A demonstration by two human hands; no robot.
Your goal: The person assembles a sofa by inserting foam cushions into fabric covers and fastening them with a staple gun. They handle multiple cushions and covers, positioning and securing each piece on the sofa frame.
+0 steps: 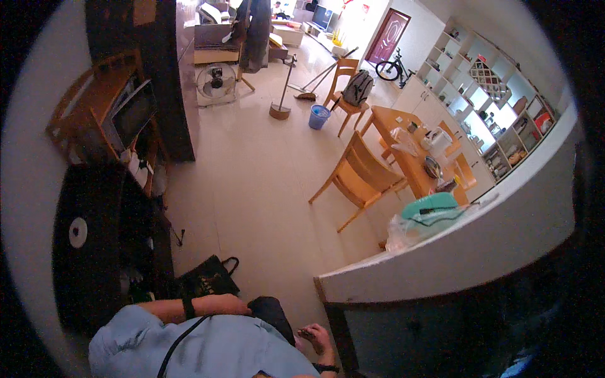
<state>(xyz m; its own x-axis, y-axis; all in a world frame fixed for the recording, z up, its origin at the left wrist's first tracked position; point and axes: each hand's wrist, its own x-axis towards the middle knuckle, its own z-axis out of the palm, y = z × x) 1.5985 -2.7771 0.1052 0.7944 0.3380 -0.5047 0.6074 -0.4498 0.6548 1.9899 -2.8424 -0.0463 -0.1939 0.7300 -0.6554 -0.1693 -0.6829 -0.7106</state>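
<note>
My left hand [222,305] lies across the front of my light blue shirt, a dark band round the arm behind it. Its fingers are hidden, so their grip does not show. Beyond it a black bag [209,277] with a loop handle lies on the floor. Lower down and to the right, my right hand [320,339] is held beside my dark trousers, its fingers curled in. Something small and dark shows at the fingertips, too small to name. That hand is close to the end of a half-height wall [403,277].
At left stand a dark cabinet [88,271] and a wooden rack [104,94]. A wooden chair [362,173] and dining table [413,167] are ahead right. A blue bucket [319,118] and a floor fan [216,84] stand farther off. A green basket [430,205] sits by the half-height wall.
</note>
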